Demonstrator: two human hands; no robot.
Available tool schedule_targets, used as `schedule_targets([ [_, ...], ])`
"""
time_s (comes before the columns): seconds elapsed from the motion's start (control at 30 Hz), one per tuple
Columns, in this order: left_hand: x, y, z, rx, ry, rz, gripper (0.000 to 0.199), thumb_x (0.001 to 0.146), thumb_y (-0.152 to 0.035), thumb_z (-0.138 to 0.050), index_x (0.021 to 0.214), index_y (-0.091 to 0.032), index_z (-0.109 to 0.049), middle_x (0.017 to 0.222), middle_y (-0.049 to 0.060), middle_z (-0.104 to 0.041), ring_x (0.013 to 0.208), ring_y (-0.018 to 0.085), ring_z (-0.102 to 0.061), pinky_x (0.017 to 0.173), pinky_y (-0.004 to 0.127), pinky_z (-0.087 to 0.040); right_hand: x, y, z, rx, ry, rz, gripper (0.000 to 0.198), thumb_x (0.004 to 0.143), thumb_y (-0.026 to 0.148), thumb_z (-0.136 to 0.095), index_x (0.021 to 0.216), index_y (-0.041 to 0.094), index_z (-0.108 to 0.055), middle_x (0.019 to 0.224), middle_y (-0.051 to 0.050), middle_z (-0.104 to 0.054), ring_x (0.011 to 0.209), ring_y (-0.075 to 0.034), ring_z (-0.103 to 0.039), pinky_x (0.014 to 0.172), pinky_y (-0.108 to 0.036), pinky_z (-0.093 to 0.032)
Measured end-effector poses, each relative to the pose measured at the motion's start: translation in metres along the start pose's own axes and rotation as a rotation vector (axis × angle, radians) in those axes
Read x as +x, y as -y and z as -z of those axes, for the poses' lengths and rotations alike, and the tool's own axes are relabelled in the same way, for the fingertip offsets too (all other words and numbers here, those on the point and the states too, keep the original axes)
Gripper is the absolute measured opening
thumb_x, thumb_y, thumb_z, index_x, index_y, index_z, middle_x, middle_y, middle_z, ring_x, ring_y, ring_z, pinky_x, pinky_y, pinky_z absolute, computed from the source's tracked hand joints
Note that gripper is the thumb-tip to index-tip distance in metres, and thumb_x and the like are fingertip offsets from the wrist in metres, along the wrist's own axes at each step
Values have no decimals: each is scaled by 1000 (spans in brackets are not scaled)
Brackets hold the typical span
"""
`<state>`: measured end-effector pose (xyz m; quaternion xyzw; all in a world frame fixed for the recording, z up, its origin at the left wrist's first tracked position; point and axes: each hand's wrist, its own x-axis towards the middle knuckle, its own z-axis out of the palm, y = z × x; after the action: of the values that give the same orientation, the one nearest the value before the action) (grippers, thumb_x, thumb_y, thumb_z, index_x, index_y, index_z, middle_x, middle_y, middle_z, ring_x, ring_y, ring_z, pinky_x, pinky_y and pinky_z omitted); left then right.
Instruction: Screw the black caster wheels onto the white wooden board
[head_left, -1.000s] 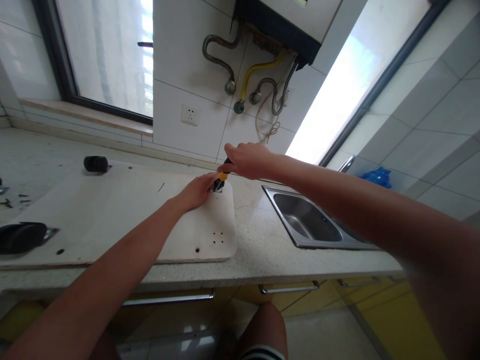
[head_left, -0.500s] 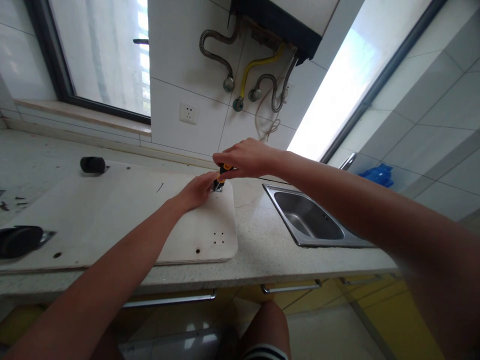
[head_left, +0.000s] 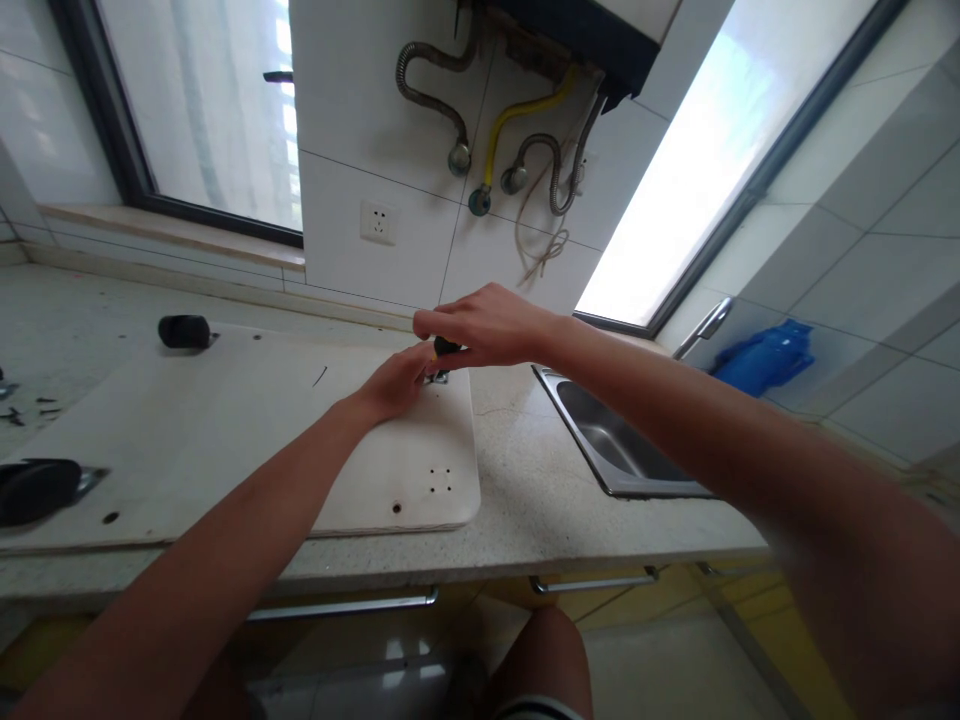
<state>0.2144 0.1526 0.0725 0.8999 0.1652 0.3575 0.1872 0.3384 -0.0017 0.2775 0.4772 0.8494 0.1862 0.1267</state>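
A long white board (head_left: 247, 440) with rounded corners lies on the counter. My right hand (head_left: 480, 325) grips the black-and-yellow handle of a screwdriver (head_left: 448, 346), held over the board's far right corner. Close beside it, my left hand (head_left: 401, 382) rests on the board with its fingers curled at the same spot. What those fingers hold is mostly hidden. A small metal plate (head_left: 437, 377) shows just under the hands. Two black casters (head_left: 184, 332) stand on the board's left part, and a group of small holes (head_left: 440, 480) marks its near right corner.
To the right a steel sink (head_left: 600, 430) is set into the counter (head_left: 525, 520), with a tap (head_left: 705, 325) and a blue plastic bag (head_left: 765, 358) behind it. Several small dark screws (head_left: 45, 405) lie at far left. Hoses (head_left: 495, 125) hang on the wall.
My right hand has turned on the screwdriver, and the handle's dark end now shows between the fingers. My left hand stays at the corner. The view has shifted slightly.
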Motion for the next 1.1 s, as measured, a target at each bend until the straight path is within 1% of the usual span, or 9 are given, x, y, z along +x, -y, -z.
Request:
schedule_targets([
  [0.07,0,0,0,9,8,18,49,95,-6,-49,134,-22,-73,135,12,-81,130,36,-75,115,55,-60,7,6,-4,-65,-38,-47,48,117,66,-46,142,28,-63,125,-10,-84,96,-27,-70,73,-36,-27],
  [0.2,-4,-2,4,15,28,5,56,92,-4,-49,142,-23,-69,146,13,-76,136,35,-72,120,53,-57,29,15,-9,-23,-191,-553,59,115,73,-43,135,23,-68,111,-18,-82,100,-36,-75,76,-37,-36],
  [0.27,-6,-4,5,12,29,-19,61,94,-4,-49,149,-25,-65,157,11,-70,143,32,-68,124,51,-54,36,15,-8,17,-195,-679,59,112,73,-49,128,21,-71,116,-22,-80,106,-40,-75,77,-38,-41],
  [0.37,-8,-4,5,18,29,-33,60,97,-6,-48,152,-26,-63,157,11,-70,140,32,-69,124,50,-54,35,11,-5,80,-185,-690,63,109,77,-54,126,19,-71,120,-23,-79,106,-40,-74,80,-40,-45],
  [0.5,-8,-1,2,34,11,-17,60,97,-4,-49,151,-25,-64,152,11,-72,137,31,-71,122,48,-55,25,6,-14,229,-230,-477,51,111,64,-56,142,23,-58,116,-13,-81,96,-32,-70,76,-36,-42],
  [0.57,-8,-1,2,33,6,-26,58,97,-5,-48,149,-23,-65,153,12,-71,139,32,-70,123,49,-54,21,6,-21,231,-265,-460,45,111,60,-55,139,25,-58,111,-10,-81,92,-30,-68,75,-35,-40],
  [0.87,-5,-11,5,20,4,-29,35,94,-5,-49,118,-21,-69,128,13,-77,118,33,-74,107,50,-60,24,23,-21,262,-339,-811,45,111,60,-58,133,21,-61,113,-20,-80,101,-42,-76,81,-43,-50],
  [0.97,-5,-12,5,4,-9,-42,37,94,-4,-49,120,-21,-70,128,13,-77,118,32,-74,108,49,-60,23,27,-23,288,-368,-869,41,110,55,-60,132,20,-61,113,-21,-79,102,-43,-76,80,-44,-52],
  [1.1,-6,-15,8,-1,-8,-35,51,94,-2,-50,137,-22,-67,138,11,-76,130,31,-73,119,49,-57,15,29,-31,308,-409,-914,40,110,56,-60,130,21,-62,106,-17,-78,96,-40,-75,77,-43,-51],
])
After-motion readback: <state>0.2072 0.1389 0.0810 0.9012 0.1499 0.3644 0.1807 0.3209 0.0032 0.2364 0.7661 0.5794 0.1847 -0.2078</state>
